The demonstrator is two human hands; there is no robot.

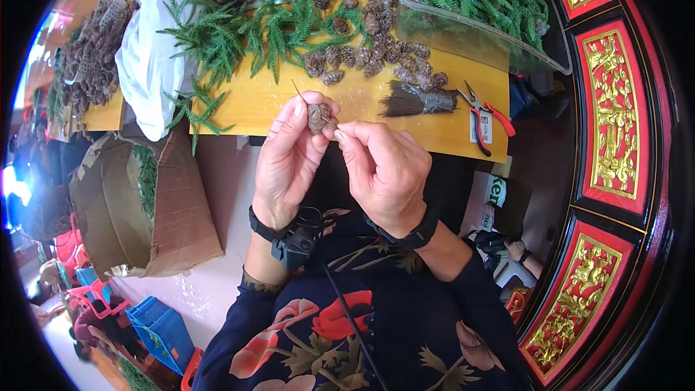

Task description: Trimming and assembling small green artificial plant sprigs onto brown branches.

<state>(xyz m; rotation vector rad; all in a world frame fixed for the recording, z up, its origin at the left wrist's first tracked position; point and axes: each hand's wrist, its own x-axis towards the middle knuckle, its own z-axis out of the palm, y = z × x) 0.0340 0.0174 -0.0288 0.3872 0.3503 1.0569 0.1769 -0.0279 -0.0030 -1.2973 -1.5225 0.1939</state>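
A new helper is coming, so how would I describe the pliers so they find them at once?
On the yellow table, go to the near right corner. Just right of the bundle of thin dark strands lie the pliers, spread open. Unlike the brown cones nearby, they have red and black handles.

Small craft workshop, by the look of it: yellow tabletop [250, 107] with loose pine cones [373, 67], clear tub [463, 35] of green sprigs [470, 0], dark wire bundle [413, 101], pliers [476, 105]. Cardboard box [182, 203], blue crate [163, 333] at left. Red-and-gold carved panels [614, 116] along the right; can't tell if it's inside a home.
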